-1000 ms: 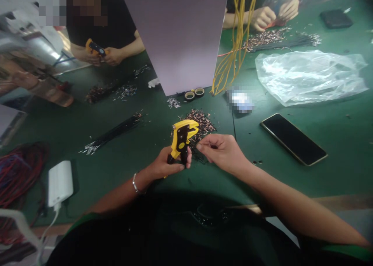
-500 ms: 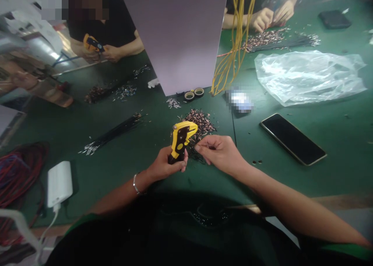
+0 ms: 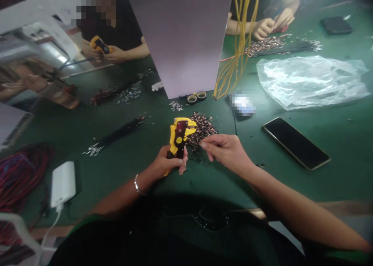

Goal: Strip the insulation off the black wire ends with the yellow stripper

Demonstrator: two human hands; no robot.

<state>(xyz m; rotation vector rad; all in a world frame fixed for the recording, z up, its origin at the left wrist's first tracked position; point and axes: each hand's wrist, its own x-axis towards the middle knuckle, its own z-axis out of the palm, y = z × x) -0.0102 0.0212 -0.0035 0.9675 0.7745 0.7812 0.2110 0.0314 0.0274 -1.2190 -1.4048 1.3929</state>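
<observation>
My left hand (image 3: 171,161) is wrapped round the handles of a yellow and black wire stripper (image 3: 179,135), its jaws upward and parted. To its right, my right hand (image 3: 223,149) is closed in a pinch, thumb against forefinger; whatever lies between the fingertips is too small to make out. Behind both hands lies a pile of short copper-and-black wire pieces (image 3: 204,126) on the green table (image 3: 140,141). A bundle of black wires (image 3: 119,133) with pale ends rests to the left.
A phone (image 3: 295,141) and a clear plastic bag (image 3: 311,83) lie at right. Tape rolls (image 3: 196,98) sit below a pale panel (image 3: 186,36), beside hanging yellow cables (image 3: 240,36). A white power bank (image 3: 63,184) and red cables (image 3: 21,176) are at left. Two people work opposite.
The stripper's jaws have opened wider and its handles have spread. My right hand has drawn slightly away from the tool. The whole view has shifted a little.
</observation>
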